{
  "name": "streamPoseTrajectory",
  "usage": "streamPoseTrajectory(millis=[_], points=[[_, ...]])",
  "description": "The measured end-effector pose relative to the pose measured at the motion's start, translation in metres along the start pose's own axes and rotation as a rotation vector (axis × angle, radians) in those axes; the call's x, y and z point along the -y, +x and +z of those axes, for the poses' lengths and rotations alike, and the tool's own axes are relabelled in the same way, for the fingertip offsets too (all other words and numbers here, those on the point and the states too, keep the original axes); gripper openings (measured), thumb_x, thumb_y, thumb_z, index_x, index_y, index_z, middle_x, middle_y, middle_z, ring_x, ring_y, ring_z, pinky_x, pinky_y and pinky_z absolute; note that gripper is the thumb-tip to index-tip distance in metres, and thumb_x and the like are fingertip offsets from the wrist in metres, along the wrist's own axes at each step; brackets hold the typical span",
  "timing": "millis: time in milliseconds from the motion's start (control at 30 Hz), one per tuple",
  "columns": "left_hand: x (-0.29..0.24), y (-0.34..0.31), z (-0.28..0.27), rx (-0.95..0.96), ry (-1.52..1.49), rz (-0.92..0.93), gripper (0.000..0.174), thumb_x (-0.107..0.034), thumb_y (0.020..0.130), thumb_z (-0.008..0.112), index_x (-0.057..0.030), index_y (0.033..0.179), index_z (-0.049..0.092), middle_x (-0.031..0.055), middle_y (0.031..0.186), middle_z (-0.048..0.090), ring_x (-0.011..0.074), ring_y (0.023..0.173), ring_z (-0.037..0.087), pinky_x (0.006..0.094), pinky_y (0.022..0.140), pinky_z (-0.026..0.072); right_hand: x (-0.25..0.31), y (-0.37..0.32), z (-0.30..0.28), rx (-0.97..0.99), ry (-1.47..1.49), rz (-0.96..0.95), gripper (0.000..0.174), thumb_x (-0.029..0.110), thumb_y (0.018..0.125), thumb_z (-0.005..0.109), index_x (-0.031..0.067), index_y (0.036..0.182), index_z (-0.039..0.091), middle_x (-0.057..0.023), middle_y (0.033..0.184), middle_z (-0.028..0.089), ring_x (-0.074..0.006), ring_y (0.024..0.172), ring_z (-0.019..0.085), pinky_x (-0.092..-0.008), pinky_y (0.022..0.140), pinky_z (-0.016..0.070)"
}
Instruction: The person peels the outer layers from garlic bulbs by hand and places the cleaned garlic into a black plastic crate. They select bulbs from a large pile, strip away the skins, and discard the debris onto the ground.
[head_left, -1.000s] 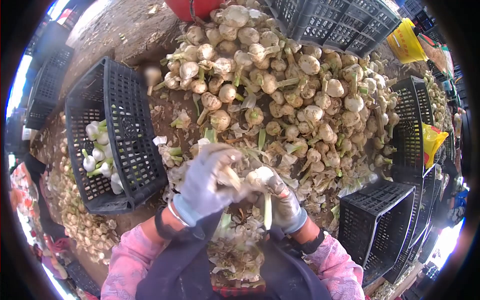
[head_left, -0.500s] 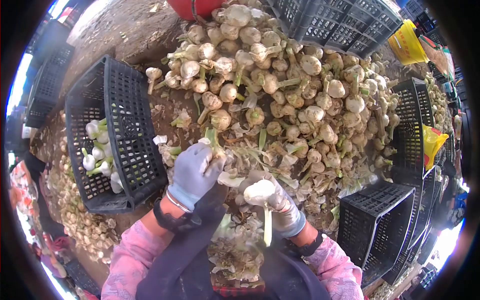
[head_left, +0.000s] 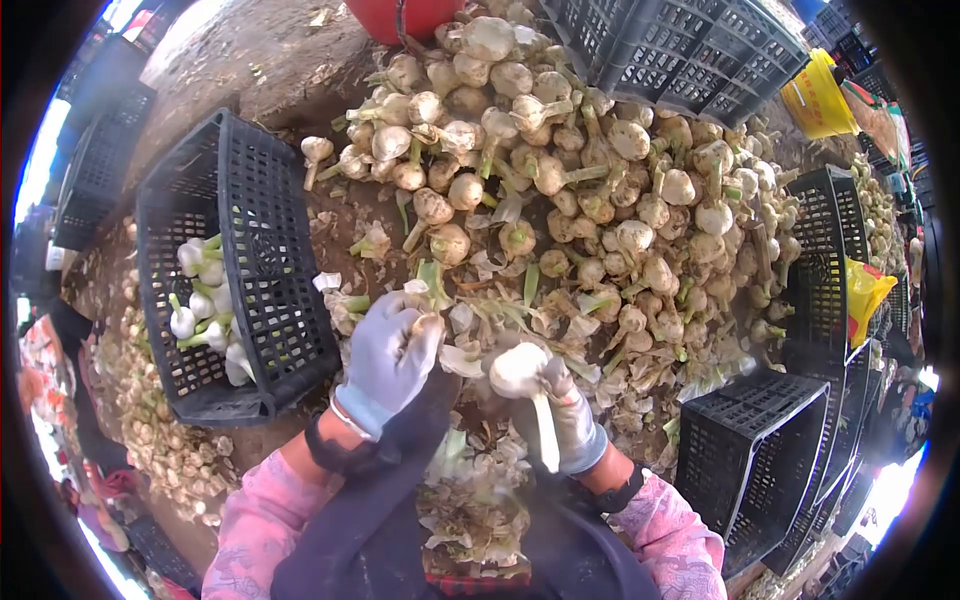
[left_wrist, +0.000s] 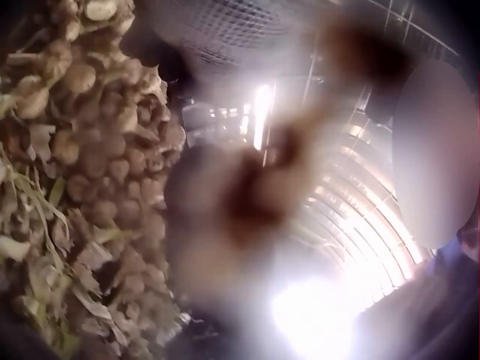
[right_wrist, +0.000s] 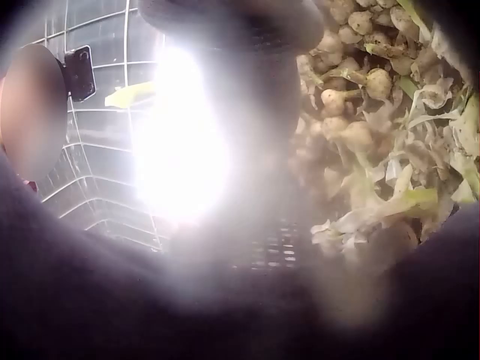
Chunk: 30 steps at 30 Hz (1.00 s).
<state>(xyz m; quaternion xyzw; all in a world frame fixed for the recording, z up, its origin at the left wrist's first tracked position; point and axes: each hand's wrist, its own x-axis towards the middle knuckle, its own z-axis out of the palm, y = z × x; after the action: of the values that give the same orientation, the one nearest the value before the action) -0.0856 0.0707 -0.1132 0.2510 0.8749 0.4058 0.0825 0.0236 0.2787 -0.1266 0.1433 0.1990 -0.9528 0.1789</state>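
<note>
Nearest the person, a heap of peelings (head_left: pixel 475 500) lies in the lap, between the pink sleeves.

Just above it, the gloved right hand (head_left: pixel 572 418) has its fingers curled round a bulb (head_left: pixel 518 368), gripping it where the head meets the stem (head_left: pixel 546 432). The bulb sits in front of the body between the two hands. The gloved left hand (head_left: pixel 388 355) is beside it. Its fingers are bent into a loose fist and seem to pinch a scrap of skin (head_left: pixel 428 322) at the fingertips. A pale flap (head_left: pixel 460 360) lies between the hands, and I cannot tell whether it is attached to the bulb. Both wrist views are too blurred and glared to show either grip.

The step in hand looks like stripping the dirty outer skin, since the head already shows white. The next move probably calls for a fresh pinch on any loose skin, pulled along the stem while the right hand holds firm.

The bulb's long axis runs near to far. Its round head points away, toward the pile, and the stem points back at the lap, leaning a little to the person's right.

To the left, a black crate (head_left: pixel 290 300) holds a few clean white bulbs (head_left: pixel 200 310). Beyond the hands spreads the pile (head_left: pixel 600 200) of unpeeled bulbs. More crates (head_left: pixel 750 450) stand on the right, and a red tub (head_left: pixel 410 15) is farthest.
</note>
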Motion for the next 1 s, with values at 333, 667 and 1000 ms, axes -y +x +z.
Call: streamPoseTrajectory(millis=[333,667,1000], points=[[0.007,-0.020,-0.104,-0.752,-0.572,-0.307,0.032,-0.026,0.102,0.052,-0.0042,0.125,0.054,0.0092,0.110,0.063,0.0169,0.091,0.064,0.0269,0.072,0.0539,0.035,0.093,-0.051,-0.456,-2.030,-0.470,0.061,0.024,0.083,0.072,0.0130,0.138,0.048,-0.0191,0.134,0.049,-0.0395,0.115,0.056,-0.0486,0.097,0.0449],[0.002,-0.008,-0.047,-0.233,-0.078,-0.170,0.035,-0.014,0.092,0.059,0.0005,0.124,0.056,0.0221,0.138,0.045,0.0297,0.125,0.050,0.0392,0.096,0.0488,0.057,0.140,-0.070,-0.478,-1.654,-0.545,0.024,0.010,0.081,0.073,0.0065,0.103,0.067,-0.0125,0.103,0.069,-0.0264,0.098,0.066,-0.0356,0.085,0.0531],[-0.006,0.009,0.015,0.272,-0.859,-0.263,0.109,-0.021,0.068,0.092,-0.0026,0.151,0.024,0.0091,0.138,0.042,0.0205,0.122,0.048,0.0333,0.100,0.0452,0.031,0.039,0.025,-0.180,-0.419,-0.235,0.045,0.025,0.094,0.067,0.0027,0.130,0.053,-0.0034,0.106,0.066,-0.0103,0.095,0.061,-0.0253,0.081,0.0491]])
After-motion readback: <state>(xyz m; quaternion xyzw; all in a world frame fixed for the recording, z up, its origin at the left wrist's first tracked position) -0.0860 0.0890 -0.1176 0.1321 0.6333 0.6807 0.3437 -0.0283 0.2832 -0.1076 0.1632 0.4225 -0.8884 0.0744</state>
